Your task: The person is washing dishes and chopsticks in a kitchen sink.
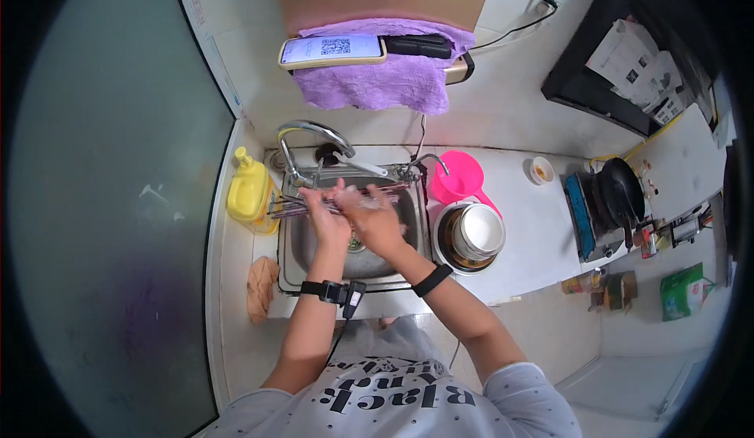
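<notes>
A bundle of chopsticks (288, 207) lies crosswise between my two palms, above the stainless steel sink (312, 267). My left hand (327, 217) is under and against the bundle, its fingers pointing away from me. Pressed on it from the other side, my right hand (374, 220) is wet, blurred and has what looks like foam on it. The chopstick ends stick out on both sides. Behind my hands rises a chrome gooseneck faucet (315, 128), and a white-handled brush or similar utensil (365, 167) rests at the sink's back edge. Bits of food sit around the drain (355, 243).
Left of the sink stand a yellow detergent bottle (250, 193) and a crumpled brown cloth (263, 288). To the right are a pink dipper (458, 173), stacked bowls (482, 229), a small cup (541, 170) and a black pan (619, 193) on a stove. A phone (333, 50) lies on a purple towel (377, 84).
</notes>
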Demonstrator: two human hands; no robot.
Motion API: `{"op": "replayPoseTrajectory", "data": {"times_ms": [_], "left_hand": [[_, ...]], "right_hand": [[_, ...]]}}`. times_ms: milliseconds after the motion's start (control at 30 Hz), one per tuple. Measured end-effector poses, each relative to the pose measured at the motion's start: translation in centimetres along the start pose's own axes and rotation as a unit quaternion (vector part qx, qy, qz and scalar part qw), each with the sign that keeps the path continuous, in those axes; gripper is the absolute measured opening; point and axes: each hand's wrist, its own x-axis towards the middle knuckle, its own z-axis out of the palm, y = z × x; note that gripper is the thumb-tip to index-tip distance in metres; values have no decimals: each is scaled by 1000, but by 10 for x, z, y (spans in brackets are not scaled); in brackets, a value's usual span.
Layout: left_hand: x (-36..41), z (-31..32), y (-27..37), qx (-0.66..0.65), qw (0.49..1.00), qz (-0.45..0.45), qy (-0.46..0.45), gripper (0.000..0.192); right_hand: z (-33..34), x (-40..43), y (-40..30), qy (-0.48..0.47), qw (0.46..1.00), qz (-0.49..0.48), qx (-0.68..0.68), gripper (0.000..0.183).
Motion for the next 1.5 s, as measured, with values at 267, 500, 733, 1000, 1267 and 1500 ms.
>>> {"op": "replayPoseTrajectory", "data": {"times_ms": [267,500,733,1000,1267,1500], "left_hand": [[-17,19,16,-49,998,22,19,54],[-36,14,-25,-149,987,-56,20,49],[-4,2,14,-154,986,-63,-3,47],[-27,-2,-7,-160,985,-13,68,47],[-18,1,-7,-160,983,-87,-13,50],[-9,-11,23,-167,985,-6,45,53]], "right_hand": [[30,-7,33,261,577,371,679,28],[-10,22,39,339,461,278,772,34],[-28,10,95,437,417,309,735,40],[-17,10,41,347,482,249,765,49],[1,4,34,296,403,280,819,49],[-26,9,70,427,424,311,736,43]]}}
